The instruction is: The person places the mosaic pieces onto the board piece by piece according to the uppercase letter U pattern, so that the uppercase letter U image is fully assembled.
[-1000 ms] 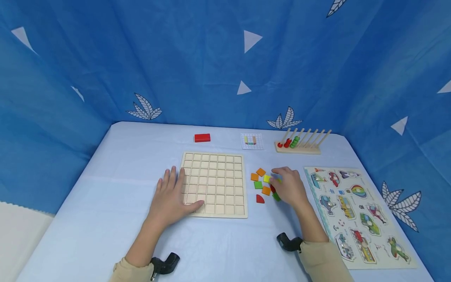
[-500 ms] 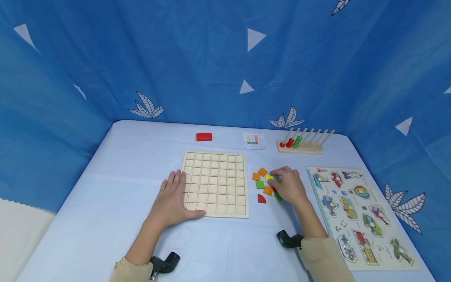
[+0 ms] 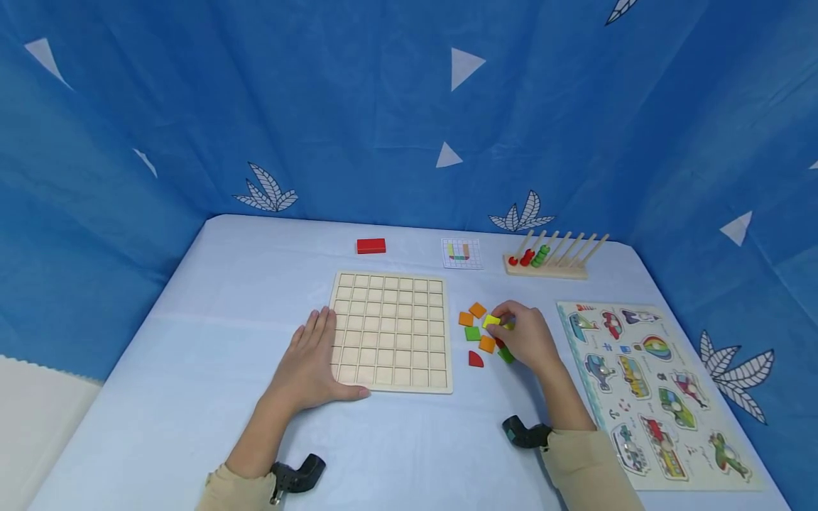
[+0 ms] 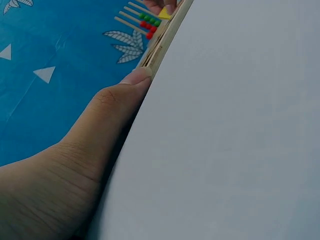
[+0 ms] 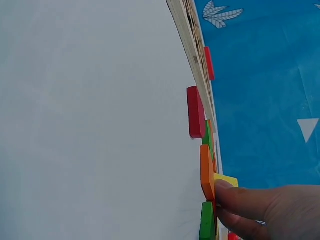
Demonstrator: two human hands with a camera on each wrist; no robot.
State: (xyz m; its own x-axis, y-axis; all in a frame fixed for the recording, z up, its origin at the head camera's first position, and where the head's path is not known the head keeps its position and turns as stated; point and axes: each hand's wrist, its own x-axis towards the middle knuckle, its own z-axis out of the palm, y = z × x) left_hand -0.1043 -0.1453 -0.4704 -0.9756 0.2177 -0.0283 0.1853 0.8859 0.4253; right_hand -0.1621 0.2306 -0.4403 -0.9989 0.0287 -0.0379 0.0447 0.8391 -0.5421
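A wooden grid board [image 3: 393, 332] lies mid-table with its squares bare. My left hand [image 3: 307, 369] rests at its left side, fingers straight along the edge and thumb at the near left corner. In the left wrist view the thumb [image 4: 107, 107] reaches the board's edge [image 4: 162, 52]. To the right of the board, my right hand [image 3: 527, 337] pinches a yellow square tile [image 3: 491, 321] between thumb and finger. That yellow tile [image 5: 228, 179] shows tilted at the fingertips in the right wrist view. Part of the tile group is hidden under this hand.
Orange tiles [image 3: 466, 319], green tiles [image 3: 472, 333] and a red quarter-round tile [image 3: 476, 359] lie beside the board. Farther back are a red block [image 3: 371, 246], a pattern card [image 3: 461, 254] and a pegged bead stand [image 3: 546, 270]. A vehicle puzzle board [image 3: 655, 397] lies at right.
My left thumb has slid off the squares to the board's near edge. My right fingers have closed on the yellow tile and tilted it. The head view has shifted slightly.
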